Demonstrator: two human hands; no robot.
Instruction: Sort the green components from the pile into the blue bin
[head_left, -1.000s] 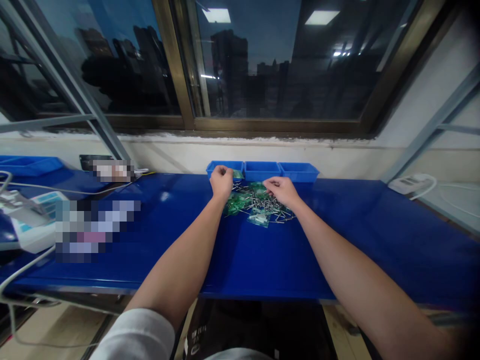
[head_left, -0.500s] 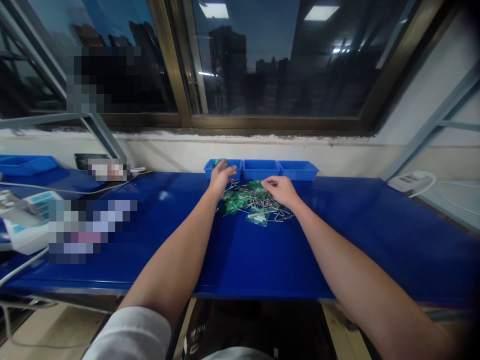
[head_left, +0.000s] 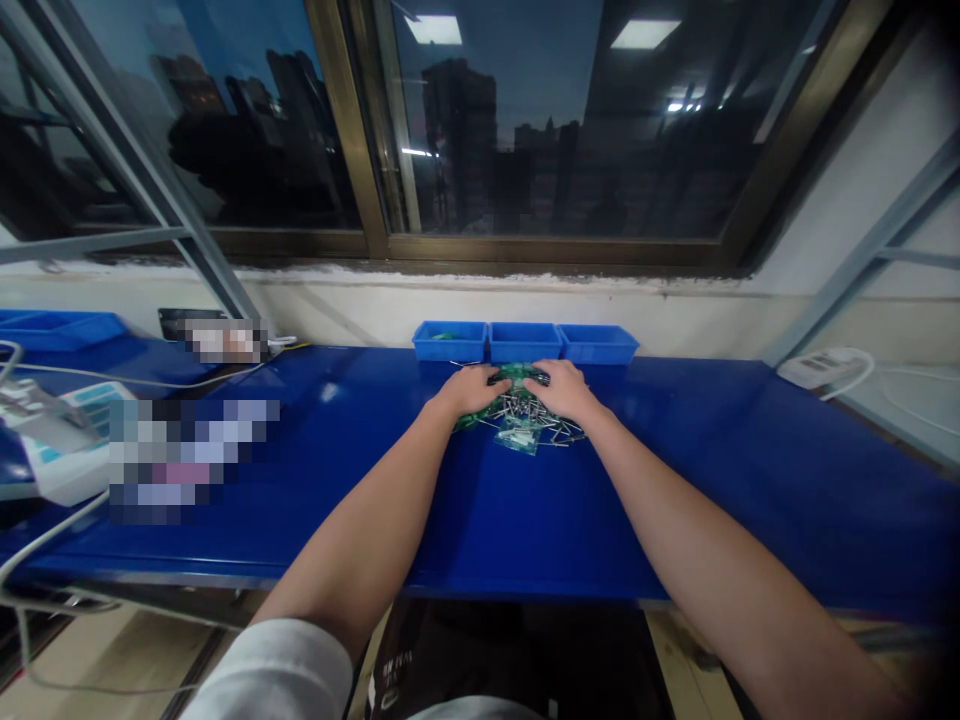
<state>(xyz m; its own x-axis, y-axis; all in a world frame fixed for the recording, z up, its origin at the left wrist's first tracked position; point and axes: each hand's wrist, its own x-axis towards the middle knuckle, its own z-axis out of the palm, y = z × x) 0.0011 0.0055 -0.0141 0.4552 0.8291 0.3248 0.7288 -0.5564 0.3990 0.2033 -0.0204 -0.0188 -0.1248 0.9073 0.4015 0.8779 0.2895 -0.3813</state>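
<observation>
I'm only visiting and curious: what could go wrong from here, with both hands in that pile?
The loose metal pieces lie crisscrossed, so pressure from the left hand or right hand might scatter some or perhaps prick a finger. Small greenish packets lie among them, so a packet could snag, or a metal piece could be picked up with it unnoticed.

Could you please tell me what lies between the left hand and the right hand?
Between the left hand and the right hand lie green plastic and thin metal pieces, as the head view shows.
</observation>
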